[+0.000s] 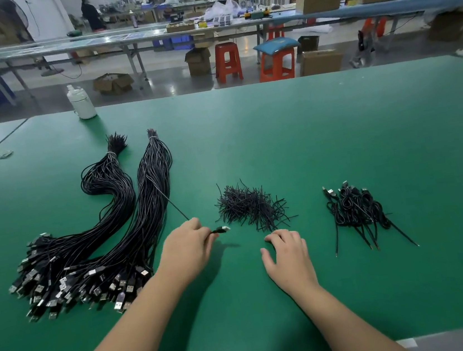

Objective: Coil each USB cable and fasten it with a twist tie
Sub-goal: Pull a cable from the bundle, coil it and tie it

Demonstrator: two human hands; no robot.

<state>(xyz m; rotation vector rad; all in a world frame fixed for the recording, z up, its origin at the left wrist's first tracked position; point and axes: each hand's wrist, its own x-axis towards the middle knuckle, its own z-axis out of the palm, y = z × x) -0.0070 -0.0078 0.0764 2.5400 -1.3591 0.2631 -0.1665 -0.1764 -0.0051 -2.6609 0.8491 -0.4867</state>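
My left hand (188,246) reaches forward over the green table mat (336,133), pinching a thin black USB cable (169,202) just behind its silver plug (225,228). The plug points right toward the black twist-tie pile (250,206), the cable running back-left into the nearer tied black cable bundle (151,199). My right hand (288,253) rests palm-down, fingers loosely spread, holding nothing.

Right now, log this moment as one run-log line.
stage: pulling one cable | left hand: fingers pinch USB cable near plug | right hand: resting open on table | twist ties: untouched | coiled cables: right

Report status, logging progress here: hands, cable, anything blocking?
Left hand pinching one USB cable near plug. Right hand open on table. Twist ties ahead, unobstructed.
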